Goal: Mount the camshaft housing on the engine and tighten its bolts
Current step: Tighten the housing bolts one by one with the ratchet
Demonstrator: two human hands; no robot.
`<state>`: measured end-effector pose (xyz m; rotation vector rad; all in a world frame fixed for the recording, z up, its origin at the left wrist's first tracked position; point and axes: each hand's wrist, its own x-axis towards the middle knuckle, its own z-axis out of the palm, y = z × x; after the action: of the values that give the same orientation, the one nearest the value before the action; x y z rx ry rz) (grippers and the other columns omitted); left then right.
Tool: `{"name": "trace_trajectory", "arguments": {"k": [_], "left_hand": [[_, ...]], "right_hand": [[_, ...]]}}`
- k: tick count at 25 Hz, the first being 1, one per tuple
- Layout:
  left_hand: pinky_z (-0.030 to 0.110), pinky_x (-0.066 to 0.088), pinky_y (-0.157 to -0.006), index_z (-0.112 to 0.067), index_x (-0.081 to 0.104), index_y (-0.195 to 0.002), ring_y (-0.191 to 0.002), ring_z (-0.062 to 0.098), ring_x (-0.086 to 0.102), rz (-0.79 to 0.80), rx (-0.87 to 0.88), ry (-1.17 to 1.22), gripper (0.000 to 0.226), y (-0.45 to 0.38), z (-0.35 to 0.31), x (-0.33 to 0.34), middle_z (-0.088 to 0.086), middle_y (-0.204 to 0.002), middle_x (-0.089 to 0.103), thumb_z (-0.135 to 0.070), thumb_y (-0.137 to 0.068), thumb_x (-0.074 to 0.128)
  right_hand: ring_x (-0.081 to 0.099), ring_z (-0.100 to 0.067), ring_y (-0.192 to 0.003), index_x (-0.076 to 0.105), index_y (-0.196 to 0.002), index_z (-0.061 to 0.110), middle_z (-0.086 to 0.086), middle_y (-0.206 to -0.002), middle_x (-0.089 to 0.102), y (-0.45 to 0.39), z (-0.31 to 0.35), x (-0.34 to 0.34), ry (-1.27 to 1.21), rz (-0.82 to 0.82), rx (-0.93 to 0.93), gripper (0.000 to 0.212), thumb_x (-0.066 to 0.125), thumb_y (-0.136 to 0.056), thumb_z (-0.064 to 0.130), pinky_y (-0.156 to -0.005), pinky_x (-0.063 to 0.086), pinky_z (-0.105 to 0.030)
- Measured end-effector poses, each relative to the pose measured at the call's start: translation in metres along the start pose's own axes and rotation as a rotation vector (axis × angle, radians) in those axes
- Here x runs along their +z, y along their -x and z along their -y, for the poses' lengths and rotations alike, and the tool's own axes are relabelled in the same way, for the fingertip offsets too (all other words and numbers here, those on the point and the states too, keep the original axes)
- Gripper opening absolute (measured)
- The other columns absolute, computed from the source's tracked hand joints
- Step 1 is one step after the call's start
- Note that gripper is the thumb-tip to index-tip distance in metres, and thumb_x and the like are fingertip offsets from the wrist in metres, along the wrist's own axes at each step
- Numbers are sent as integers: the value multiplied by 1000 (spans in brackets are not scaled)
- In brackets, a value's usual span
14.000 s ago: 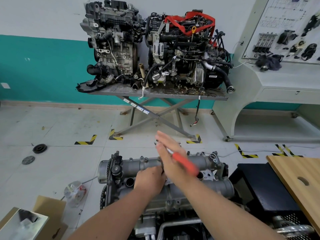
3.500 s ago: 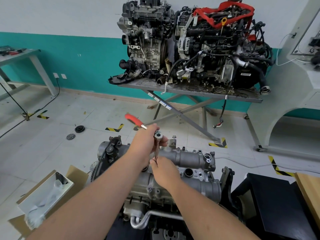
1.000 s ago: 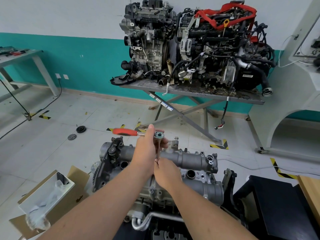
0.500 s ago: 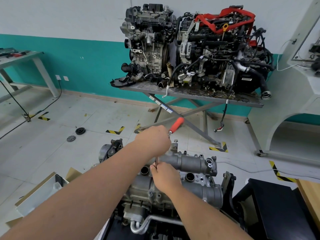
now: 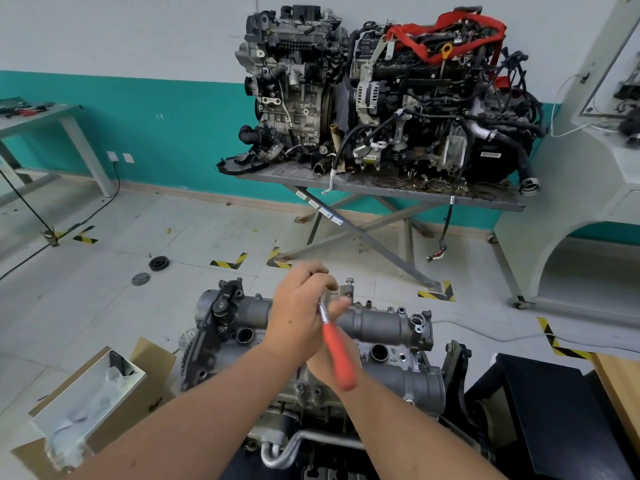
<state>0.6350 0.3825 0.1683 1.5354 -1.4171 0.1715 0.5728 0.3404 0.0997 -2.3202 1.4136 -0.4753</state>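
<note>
The grey camshaft housing lies on top of the engine right in front of me. My left hand grips the head end of a ratchet. Its red handle points back toward me and is blurred by motion. My right hand sits just under the left hand, over the middle of the housing. It is mostly hidden by the left hand and the handle, and seems to hold the ratchet's extension bar. A raised bolt stands on a bracket at the housing's far edge.
An open cardboard box with a plastic bag sits on the floor at the left. A black stand and a wooden board are at the right. Two engines rest on a metal table ahead. Two round pulleys lie on the floor.
The ratchet's red handle swung from pointing left, then away to the right, round to pointing toward me. Both hands stayed over the same spot on the housing.
</note>
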Motion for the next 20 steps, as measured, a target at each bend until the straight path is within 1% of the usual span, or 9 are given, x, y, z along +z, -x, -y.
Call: {"name": "trace_trajectory", "arguments": {"k": [2, 4, 6, 8, 10, 13, 15, 18, 20], "left_hand": [[27, 50, -84, -28, 64, -96, -91, 8, 61, -49, -275, 442, 32, 5, -5, 5, -14, -97, 64, -54, -96, 44], [25, 53, -72, -35, 68, -96, -77, 12, 64, -166, -557, 703, 29, 2, -15, 14, -4, -89, 71, -49, -97, 42], [24, 52, -64, -34, 72, -89, -68, 15, 63, -168, -792, 841, 37, -6, -20, 16, 2, -78, 71, -47, -101, 41], [27, 49, -58, -24, 74, -81, -58, 17, 59, -124, -984, 948, 44, -16, -15, 9, 6, -68, 66, -45, -103, 42], [29, 48, -52, -15, 68, -88, -50, 18, 57, -54, -1105, 963, 33, -29, -8, -1, 7, -62, 62, -39, -101, 49], [27, 51, -50, -10, 53, -96, -51, 23, 64, 170, -1138, 801, 11, -48, -4, -15, 5, -56, 60, -21, -98, 53], [24, 51, -51, -9, 51, -93, -58, 25, 70, 365, -1072, 601, 6, -58, -9, -22, 4, -61, 65, -14, -96, 49], [23, 45, -53, -8, 58, -83, -62, 16, 69, 655, -836, 148, 13, -72, -17, -27, 1, -71, 74, -12, -89, 47], [26, 45, -52, -10, 63, -87, -66, 16, 67, 777, -610, -220, 16, -80, -20, -27, 1, -80, 74, -16, -90, 49]], "right_hand": [[50, -5, -68, 58, -93, 29, 18, -73, 48, 3, -11, 6, -68, 239, -131, 15, 48, -101, 24, -66, 42, -21], [58, -19, -81, 63, -105, 20, 5, -87, 61, 0, -17, 3, -31, 325, -120, 18, 47, -98, 24, -71, 45, -33], [65, -27, -88, 63, -94, 18, -3, -94, 68, -5, -15, 9, 4, 326, -97, 22, 42, -97, 25, -68, 44, -34], [62, -30, -82, 55, -79, 21, -5, -91, 69, -4, -11, 8, 3, 344, -76, 26, 38, -98, 28, -66, 41, -34], [58, -30, -81, 45, -73, 19, -4, -86, 66, -3, -13, 7, -58, 333, -54, 33, 37, -101, 34, -67, 37, -33], [64, -28, -91, 51, -82, 25, -3, -95, 69, -2, -12, 5, -78, 304, -78, 31, 36, -103, 43, -68, 35, -32], [64, -28, -94, 59, -88, 25, -4, -98, 70, -2, -12, 5, -78, 310, -82, 32, 36, -103, 43, -69, 36, -32], [64, -27, -96, 59, -88, 26, -3, -98, 70, -2, -12, 5, -89, 317, -81, 31, 37, -103, 42, -69, 36, -32], [64, -27, -93, 52, -82, 27, -2, -95, 70, 0, -11, 3, -82, 316, -78, 31, 37, -103, 43, -68, 36, -31]]}}
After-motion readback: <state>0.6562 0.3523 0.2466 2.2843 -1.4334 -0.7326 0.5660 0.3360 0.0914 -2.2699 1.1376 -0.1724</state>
